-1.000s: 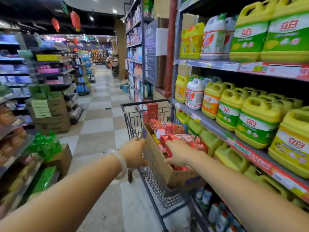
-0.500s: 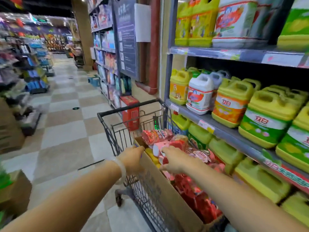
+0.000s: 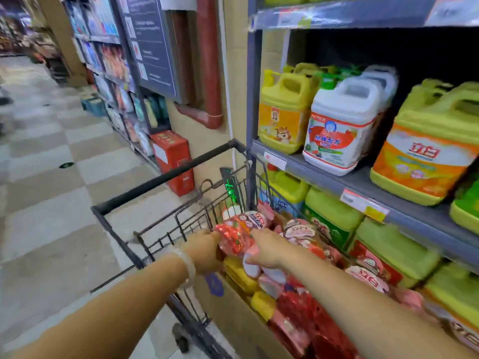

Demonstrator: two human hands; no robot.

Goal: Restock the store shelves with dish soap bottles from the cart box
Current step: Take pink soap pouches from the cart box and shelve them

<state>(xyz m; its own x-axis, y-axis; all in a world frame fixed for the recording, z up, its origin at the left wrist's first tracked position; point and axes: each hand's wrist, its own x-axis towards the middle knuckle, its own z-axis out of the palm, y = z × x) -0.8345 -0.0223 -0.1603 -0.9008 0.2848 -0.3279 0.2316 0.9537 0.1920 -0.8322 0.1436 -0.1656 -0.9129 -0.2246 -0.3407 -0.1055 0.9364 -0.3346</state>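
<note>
Gripping a red-wrapped soap bottle from both sides: left hand wraps its left flank, right hand curls over its right side and lower end. Bottle sits at top of the pile in the cardboard box, just above the other red packs and yellow bottles. Box rides in the wire cart. White bangle on left wrist. Beyond, right: grey shelf with yellow jug, white jug, orange-label jug; green jugs below. Red box on floor past the cart.
</note>
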